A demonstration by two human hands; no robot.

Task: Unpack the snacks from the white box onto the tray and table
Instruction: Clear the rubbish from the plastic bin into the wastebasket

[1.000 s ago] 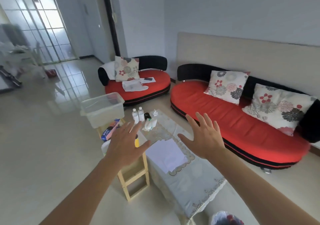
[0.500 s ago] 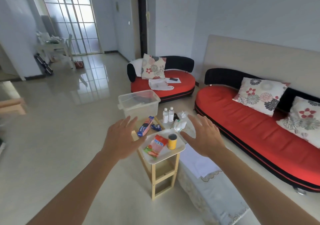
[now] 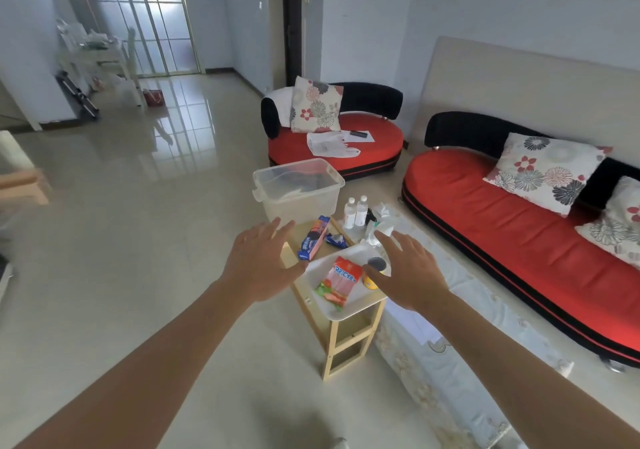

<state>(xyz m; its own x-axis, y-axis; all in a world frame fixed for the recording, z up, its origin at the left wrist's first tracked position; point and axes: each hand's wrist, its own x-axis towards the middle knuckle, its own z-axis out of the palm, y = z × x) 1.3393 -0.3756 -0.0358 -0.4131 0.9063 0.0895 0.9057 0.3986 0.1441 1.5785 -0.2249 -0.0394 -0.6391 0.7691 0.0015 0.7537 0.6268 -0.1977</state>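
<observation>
Head view: both of my operator's bare arms reach from the lower corners toward the centre of the frame.
Left hand [image 3: 258,268]: fingers spread and straight, palm down, holding nothing, left of the tray.
Right hand [image 3: 410,275]: also spread flat and holding nothing; its thumb overlaps the can.
White box [image 3: 298,189]: a cloudy, translucent plastic tub with rounded corners and a lipped rim, just above centre frame at the far end of the wooden stand. I cannot tell its contents.
Tray [image 3: 362,299]: smooth, white and rectangular with rounded corners, on the near end of the stand. It holds a glossy red snack packet [image 3: 339,280] lying flat and an upright yellow can [image 3: 370,282] with a dark top.
Wooden stand [image 3: 349,341]: pale slatted timber. Between tub and tray lie a blue-and-pink biscuit carton [image 3: 313,239] and a small crumpled blue wrapper [image 3: 335,240].
Low table [image 3: 450,362]: right of the stand, draped in pale embroidered cloth, with two clear bottles [image 3: 356,211] at its far end.
Sofas [image 3: 502,227]: red cushioned seats with black backs, in the upper right.
</observation>
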